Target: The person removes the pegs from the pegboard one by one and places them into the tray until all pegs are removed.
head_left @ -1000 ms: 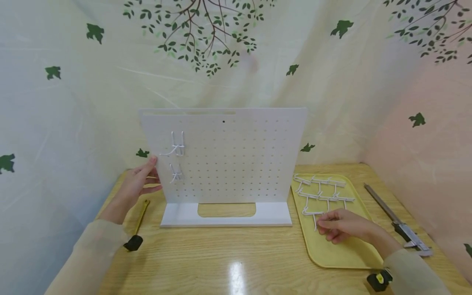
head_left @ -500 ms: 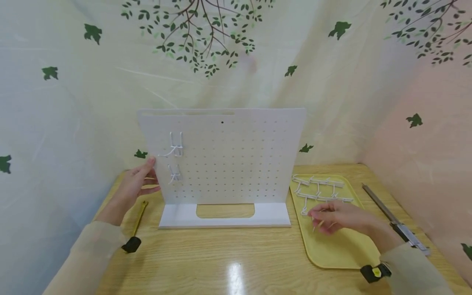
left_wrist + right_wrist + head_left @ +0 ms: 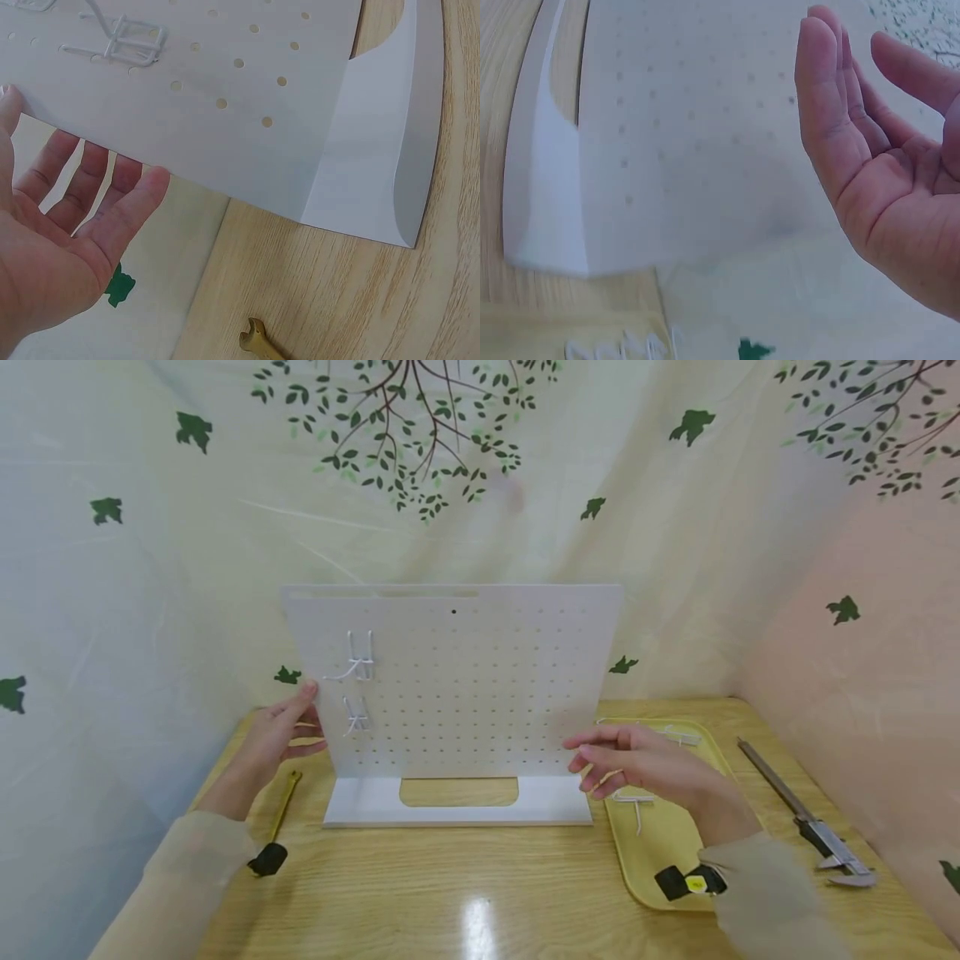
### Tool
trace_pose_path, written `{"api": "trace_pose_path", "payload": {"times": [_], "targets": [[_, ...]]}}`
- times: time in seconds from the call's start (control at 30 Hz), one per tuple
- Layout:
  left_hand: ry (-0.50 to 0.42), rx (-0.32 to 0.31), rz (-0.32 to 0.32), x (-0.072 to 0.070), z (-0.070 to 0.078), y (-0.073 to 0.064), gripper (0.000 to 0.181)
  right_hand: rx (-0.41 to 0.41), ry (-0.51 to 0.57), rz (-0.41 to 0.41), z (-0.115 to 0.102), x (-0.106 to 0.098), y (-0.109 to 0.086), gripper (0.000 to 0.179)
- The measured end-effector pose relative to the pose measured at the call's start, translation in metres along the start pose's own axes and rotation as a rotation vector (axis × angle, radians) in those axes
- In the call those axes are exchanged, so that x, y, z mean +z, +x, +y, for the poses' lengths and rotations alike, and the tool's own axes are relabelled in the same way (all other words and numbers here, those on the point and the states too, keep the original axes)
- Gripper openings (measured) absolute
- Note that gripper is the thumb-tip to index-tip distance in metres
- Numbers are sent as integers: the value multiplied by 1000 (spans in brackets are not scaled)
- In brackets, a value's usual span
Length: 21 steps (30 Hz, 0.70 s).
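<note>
A white pegboard (image 3: 480,685) stands upright on its white base (image 3: 360,800). My left hand (image 3: 273,735) holds the board's left edge, with the thumb at the front and the fingers behind it. Near the board's lower right edge, my right hand (image 3: 645,768) has loosely extended fingers and holds nothing. In the right wrist view, a gap shows between its thumb and fingers. An upper white wire hook (image 3: 362,667) and a lower wire hook (image 3: 356,721) hang at the board's left. Behind my right hand, a loose wire hook (image 3: 637,800) lies on the yellow tray (image 3: 660,881).
Several more hooks (image 3: 681,737) lie on the tray, mostly hidden by my right hand. Calipers (image 3: 806,818) lie right of the tray. A yellow wrench (image 3: 287,800) lies left of the base, on the wooden table (image 3: 420,893). A printed cloth (image 3: 480,543) hangs behind.
My right hand has moved from the hooks on the tray up and left to the board's right edge, without a hook. My left hand has stayed on the left edge.
</note>
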<state>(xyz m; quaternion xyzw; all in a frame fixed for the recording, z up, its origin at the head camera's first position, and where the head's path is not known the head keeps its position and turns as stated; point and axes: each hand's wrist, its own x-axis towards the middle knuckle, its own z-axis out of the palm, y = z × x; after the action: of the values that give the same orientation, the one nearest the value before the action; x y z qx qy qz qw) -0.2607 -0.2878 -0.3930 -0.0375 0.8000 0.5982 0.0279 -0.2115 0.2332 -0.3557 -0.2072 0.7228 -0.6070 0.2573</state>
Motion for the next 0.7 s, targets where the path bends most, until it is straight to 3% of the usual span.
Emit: {"api": "trace_pose_path", "payload": {"times": [0.4, 0.7], "targets": [[19, 11, -11, 1, 1, -1, 84, -99, 219, -49, -29, 63, 64, 45], [50, 25, -14, 1, 2, -1, 86, -50, 302, -116, -57, 99, 110, 51]]}}
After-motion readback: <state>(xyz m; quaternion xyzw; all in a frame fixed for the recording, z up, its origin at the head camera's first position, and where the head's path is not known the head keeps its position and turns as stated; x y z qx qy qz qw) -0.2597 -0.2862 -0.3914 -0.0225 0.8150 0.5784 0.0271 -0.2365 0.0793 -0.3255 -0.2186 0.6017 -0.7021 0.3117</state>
